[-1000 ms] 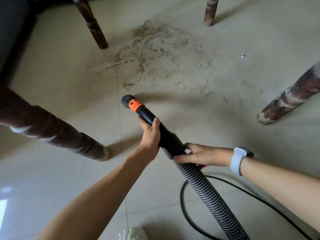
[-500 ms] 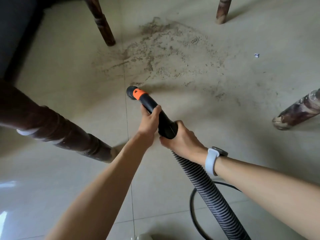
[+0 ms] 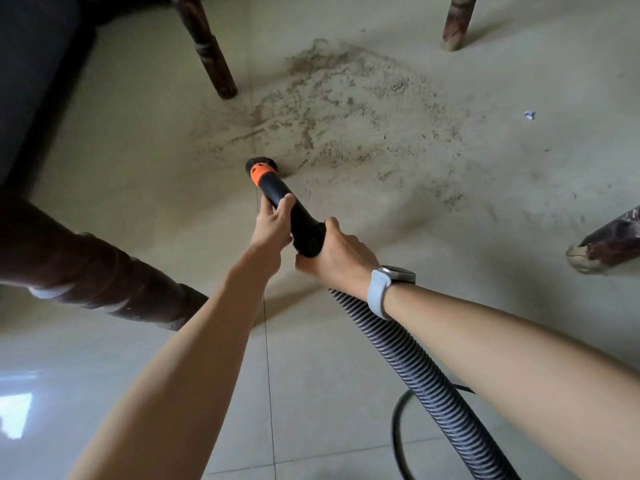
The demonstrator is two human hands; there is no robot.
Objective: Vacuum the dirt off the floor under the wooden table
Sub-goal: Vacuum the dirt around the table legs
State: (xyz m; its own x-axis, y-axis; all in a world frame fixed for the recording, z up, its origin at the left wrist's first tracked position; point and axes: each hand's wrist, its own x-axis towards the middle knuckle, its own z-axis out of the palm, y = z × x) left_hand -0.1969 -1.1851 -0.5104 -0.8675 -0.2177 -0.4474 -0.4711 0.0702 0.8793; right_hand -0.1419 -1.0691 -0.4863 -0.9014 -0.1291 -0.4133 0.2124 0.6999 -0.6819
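A black vacuum nozzle (image 3: pixel 277 190) with an orange collar points down at the pale tiled floor, its tip at the near left edge of a wide patch of brown dirt (image 3: pixel 346 112). My left hand (image 3: pixel 272 223) grips the nozzle tube just behind the collar. My right hand (image 3: pixel 337 256), with a white watch on the wrist, grips the thick rear end of the tube where the ribbed grey hose (image 3: pixel 415 368) joins it. The hose runs back to the lower right.
Dark wooden table legs stand around the dirt: far left (image 3: pixel 207 50), far right (image 3: pixel 457 22), near left (image 3: pixel 93 268), right edge (image 3: pixel 609 247). A black cable (image 3: pixel 398 427) loops by the hose. A small white scrap (image 3: pixel 529 115) lies at right.
The nozzle has moved forward until its tip reaches the dirt's near edge. My right hand shifted from pinching the hose joint to gripping the tube's rear end.
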